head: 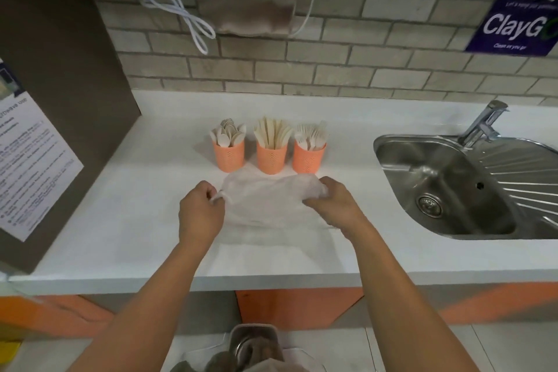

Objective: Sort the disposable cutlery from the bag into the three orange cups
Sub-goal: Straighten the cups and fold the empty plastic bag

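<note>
One bag (271, 205) between left hand (200, 210) and right hand (333, 202), in both grips

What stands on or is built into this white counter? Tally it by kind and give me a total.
Orange cups: 3
Plastic bag: 1
Sink: 1
Tap: 1
Total: 6

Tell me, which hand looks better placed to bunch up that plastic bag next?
Probably the right hand: it grips a gathered wad of the bag, while the left hand only pinches a thin twisted corner at the other end.
</note>
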A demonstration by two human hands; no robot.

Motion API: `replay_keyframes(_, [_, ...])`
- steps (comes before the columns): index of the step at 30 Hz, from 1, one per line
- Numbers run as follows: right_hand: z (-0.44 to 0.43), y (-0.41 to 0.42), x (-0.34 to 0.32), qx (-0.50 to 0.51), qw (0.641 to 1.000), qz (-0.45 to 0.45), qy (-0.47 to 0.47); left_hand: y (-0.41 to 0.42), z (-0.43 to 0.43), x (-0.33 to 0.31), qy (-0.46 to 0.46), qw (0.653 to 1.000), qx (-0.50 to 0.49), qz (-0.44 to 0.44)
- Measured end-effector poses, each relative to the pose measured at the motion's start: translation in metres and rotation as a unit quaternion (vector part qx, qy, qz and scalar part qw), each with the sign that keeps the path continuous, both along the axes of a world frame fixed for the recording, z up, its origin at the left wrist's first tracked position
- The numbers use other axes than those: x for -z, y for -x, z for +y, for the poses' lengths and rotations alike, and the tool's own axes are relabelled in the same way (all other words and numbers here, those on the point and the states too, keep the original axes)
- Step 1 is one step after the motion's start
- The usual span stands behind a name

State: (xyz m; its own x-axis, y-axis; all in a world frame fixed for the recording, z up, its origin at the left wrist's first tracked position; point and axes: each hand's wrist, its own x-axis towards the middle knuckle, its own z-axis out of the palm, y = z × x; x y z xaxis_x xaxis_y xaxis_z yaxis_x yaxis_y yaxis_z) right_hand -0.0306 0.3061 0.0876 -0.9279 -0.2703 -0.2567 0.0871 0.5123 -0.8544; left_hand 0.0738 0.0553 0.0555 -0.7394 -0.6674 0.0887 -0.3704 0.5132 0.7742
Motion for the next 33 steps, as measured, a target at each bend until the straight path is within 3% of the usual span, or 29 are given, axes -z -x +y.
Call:
replay_keyframes(2, [0.009, -0.008, -0.006, -0.098, 0.981, -0.135, 0.102, -0.003, 0.01, -0.001, 0.005, 1.0, -0.02, 0.0])
replay_keyframes(4, [0.015, -0.009, -0.003, -0.111, 0.972, -0.154, 0.14, -0.007, 0.017, -0.005, -0.008, 1.0, -0.02, 0.004])
replay_keyframes(7, [0.014, 0.001, 0.009, -0.004, 0.999, -0.017, 0.036, -0.01, 0.026, -0.011, -0.139, 0.988, 0.07, 0.008])
replay_keyframes(9, [0.012, 0.003, 0.018, 0.059, 0.99, 0.104, -0.073, -0.01, 0.03, -0.011, -0.216, 0.969, 0.122, -0.001])
replay_keyframes(11, [0.009, 0.001, 0.02, 0.064, 0.984, 0.121, -0.114, -0.01, 0.035, -0.008, -0.182, 0.977, 0.111, -0.009])
replay_keyframes(13, [0.007, -0.003, 0.012, 0.028, 0.996, 0.012, -0.085, -0.011, 0.035, -0.003, -0.066, 0.996, 0.054, -0.019])
replay_keyframes(16, [0.009, -0.004, 0.0, -0.002, 0.97, -0.192, 0.147, -0.018, 0.027, -0.001, 0.039, 0.998, -0.028, -0.04])
replay_keyframes(17, [0.012, -0.002, -0.001, 0.015, 0.956, -0.206, 0.209, -0.019, 0.022, 0.0, 0.018, 0.998, -0.041, -0.046])
replay_keyframes(19, [0.014, 0.003, 0.002, 0.059, 0.956, -0.168, 0.234, -0.02, 0.017, -0.004, -0.107, 0.991, -0.019, -0.071])
replay_keyframes(22, [0.015, 0.007, 0.009, 0.094, 0.985, -0.066, 0.126, -0.02, 0.02, -0.014, -0.375, 0.919, 0.116, -0.03])
replay_keyframes(24, [0.013, 0.006, 0.011, 0.105, 0.991, -0.017, 0.084, -0.022, 0.026, -0.018, -0.423, 0.893, 0.156, 0.003])
replay_keyframes(25, [0.012, 0.005, 0.012, 0.111, 0.991, 0.005, 0.069, -0.021, 0.028, -0.017, -0.387, 0.91, 0.149, 0.012])
replay_keyframes(28, [0.011, 0.001, 0.015, 0.149, 0.988, 0.023, 0.039, -0.017, 0.029, -0.013, -0.115, 0.992, 0.059, 0.012])
replay_keyframes(30, [0.012, -0.002, 0.014, 0.171, 0.985, -0.003, 0.031, -0.015, 0.03, -0.011, 0.005, 1.0, 0.004, 0.029])
replay_keyframes(33, [0.013, -0.01, 0.009, 0.126, 0.989, -0.074, 0.013, -0.015, 0.033, -0.011, 0.042, 0.998, -0.03, 0.035])
